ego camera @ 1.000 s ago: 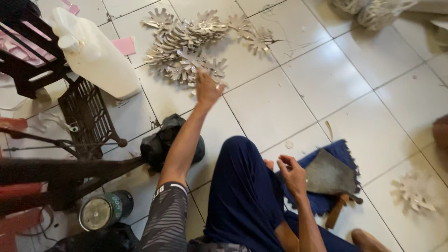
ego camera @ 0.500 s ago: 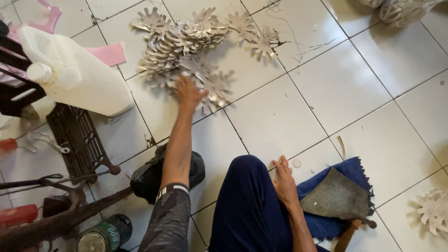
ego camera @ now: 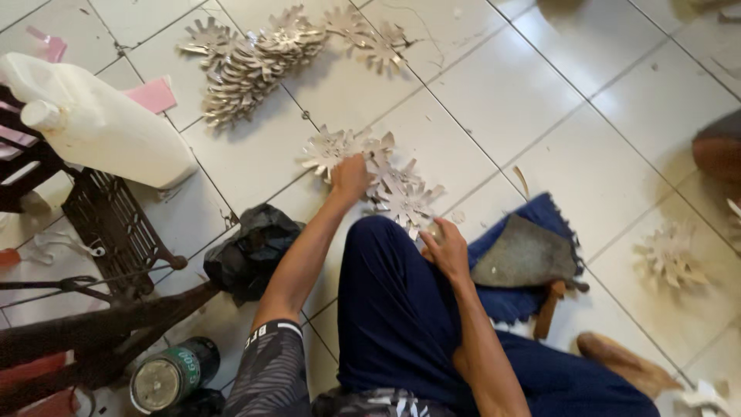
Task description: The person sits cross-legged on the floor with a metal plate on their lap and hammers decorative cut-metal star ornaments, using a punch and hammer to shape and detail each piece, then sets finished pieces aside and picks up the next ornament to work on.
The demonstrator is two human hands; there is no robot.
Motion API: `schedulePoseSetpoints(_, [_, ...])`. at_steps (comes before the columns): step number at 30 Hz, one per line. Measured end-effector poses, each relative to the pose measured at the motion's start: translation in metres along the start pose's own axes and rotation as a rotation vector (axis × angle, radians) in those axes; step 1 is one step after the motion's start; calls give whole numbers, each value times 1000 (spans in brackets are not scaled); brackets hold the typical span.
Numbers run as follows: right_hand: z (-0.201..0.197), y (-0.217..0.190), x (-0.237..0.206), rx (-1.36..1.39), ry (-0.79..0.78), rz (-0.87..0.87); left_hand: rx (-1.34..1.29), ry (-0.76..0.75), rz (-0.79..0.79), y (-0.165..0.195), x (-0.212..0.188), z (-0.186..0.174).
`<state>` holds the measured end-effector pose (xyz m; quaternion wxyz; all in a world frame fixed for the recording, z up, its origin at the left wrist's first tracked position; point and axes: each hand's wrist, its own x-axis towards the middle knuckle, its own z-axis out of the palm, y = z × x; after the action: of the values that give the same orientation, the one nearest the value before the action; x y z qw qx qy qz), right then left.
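I have my left hand (ego camera: pixel 351 176) stretched out, palm down, fingers spread on a small bunch of pale, spiky star-shaped cut-outs (ego camera: pixel 382 181) lying on the white tiled floor (ego camera: pixel 502 93), just ahead of my knee in dark blue trousers (ego camera: pixel 390 309). My right hand (ego camera: pixel 446 249) rests loosely curled at the near edge of that bunch; I cannot tell whether it pinches anything. A larger heap of the same cut-outs (ego camera: pixel 247 66) lies well apart, farther off. To do this well, I judge I should keep the left palm flat so the thin points do not bend, and draw the pieces together, not singly. A grey wedge-shaped block (ego camera: pixel 525 251) sits on blue cloth (ego camera: pixel 509 301) beside my right hand.
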<state>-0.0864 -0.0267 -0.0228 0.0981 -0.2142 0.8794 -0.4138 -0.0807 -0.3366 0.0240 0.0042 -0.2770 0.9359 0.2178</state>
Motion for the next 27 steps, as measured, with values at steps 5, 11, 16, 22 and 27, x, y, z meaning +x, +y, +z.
schedulePoseSetpoints(5, [2,-21,7,-30,57,-45,61,46,-31,10,-7,-15])
schedulePoseSetpoints(11, [11,-31,24,85,6,151,107,359,96,10,-27,-25])
schedulePoseSetpoints(16, [-3,-19,30,352,56,241,126,229,31,0,-25,-20])
schedulePoseSetpoints(22, [-48,16,17,655,127,368,-365,279,-105,-12,-26,-53])
schedulePoseSetpoints(27, [-92,50,-15,845,24,508,-596,397,-63,-6,-39,-99])
